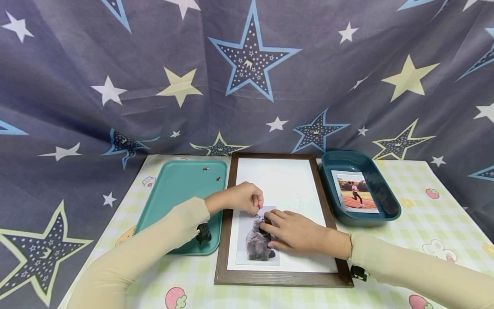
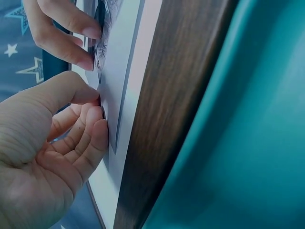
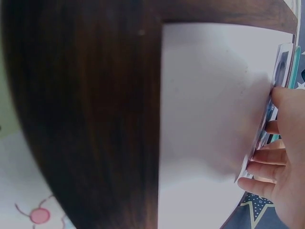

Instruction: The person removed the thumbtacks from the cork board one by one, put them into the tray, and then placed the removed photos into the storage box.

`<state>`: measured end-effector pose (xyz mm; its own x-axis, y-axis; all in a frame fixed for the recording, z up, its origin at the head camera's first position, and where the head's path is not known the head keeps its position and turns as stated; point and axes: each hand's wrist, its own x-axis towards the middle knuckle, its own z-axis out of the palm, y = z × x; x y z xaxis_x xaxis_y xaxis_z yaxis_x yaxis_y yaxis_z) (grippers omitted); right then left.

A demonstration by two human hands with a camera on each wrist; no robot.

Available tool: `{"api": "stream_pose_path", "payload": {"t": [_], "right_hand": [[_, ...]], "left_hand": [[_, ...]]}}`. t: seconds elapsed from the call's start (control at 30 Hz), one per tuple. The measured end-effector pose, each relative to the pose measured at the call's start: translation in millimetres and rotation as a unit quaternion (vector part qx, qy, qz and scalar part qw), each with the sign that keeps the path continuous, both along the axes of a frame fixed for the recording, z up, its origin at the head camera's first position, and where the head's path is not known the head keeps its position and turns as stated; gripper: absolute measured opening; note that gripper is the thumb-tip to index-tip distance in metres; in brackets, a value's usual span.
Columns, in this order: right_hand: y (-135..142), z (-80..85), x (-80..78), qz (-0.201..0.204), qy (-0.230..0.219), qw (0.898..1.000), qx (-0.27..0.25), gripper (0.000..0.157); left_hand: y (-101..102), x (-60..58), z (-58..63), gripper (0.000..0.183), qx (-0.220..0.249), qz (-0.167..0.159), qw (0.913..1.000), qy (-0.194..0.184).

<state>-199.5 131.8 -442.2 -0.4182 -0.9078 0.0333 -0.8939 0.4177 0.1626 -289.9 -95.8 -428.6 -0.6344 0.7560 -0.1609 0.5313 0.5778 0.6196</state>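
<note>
A photo of a grey cat (image 1: 257, 248) lies on the white board (image 1: 287, 180) with the brown wooden frame (image 1: 283, 280), at its lower left. My left hand (image 1: 245, 198) pinches a red push pin (image 1: 259, 207) at the photo's top edge; in the left wrist view, thumb and fingers meet at the paper, mostly hiding the pin. With fingers spread and extended, my right hand (image 1: 296, 231) presses on the photo's right side and covers part of the picture. The right wrist view shows those fingers along the photo (image 3: 282, 64).
Left of the board, partly under my left forearm, lies a teal tray (image 1: 181, 189) holding two red push pins (image 1: 218, 178). At right stands a dark teal bin (image 1: 390, 201) with a photo of a runner (image 1: 356, 193) inside. A starry curtain (image 1: 154, 51) hangs behind the table.
</note>
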Motion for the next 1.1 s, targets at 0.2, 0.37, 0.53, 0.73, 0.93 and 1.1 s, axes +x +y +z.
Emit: {"api": "stream_pose_path", "payload": {"t": [0.2, 0.37, 0.53, 0.73, 0.93, 1.1], "right_hand": [[0.1, 0.1, 0.3, -0.002, -0.001, 1.0, -0.001, 0.053], [-0.3, -0.1, 0.5, -0.004, -0.004, 1.0, 0.0, 0.053], [-1.2, 0.0, 0.3, -0.005, -0.002, 1.0, 0.004, 0.053], [-1.3, 0.7, 0.1, -0.01, -0.004, 1.0, 0.008, 0.053], [-1.4, 1.4, 0.7, -0.012, -0.005, 1.0, 0.01, 0.053], [-1.1, 0.9, 1.4, -0.013, -0.01, 1.0, 0.009, 0.053]], "left_hand": [[-0.8, -0.8, -1.2, 0.01, 0.006, -0.002, 1.0, 0.001], [0.1, -1.0, -0.4, 0.012, 0.0, 0.006, 1.0, 0.004], [2.4, -1.5, 2.2, 0.013, -0.012, 0.005, 0.9999, 0.008], [4.2, -1.8, 4.3, 0.014, -0.014, 0.001, 0.9999, 0.007], [5.7, -2.5, 3.8, 0.014, -0.015, -0.005, 0.9998, 0.011], [5.7, -2.5, 1.2, 0.016, -0.014, -0.008, 0.9998, 0.014]]}}
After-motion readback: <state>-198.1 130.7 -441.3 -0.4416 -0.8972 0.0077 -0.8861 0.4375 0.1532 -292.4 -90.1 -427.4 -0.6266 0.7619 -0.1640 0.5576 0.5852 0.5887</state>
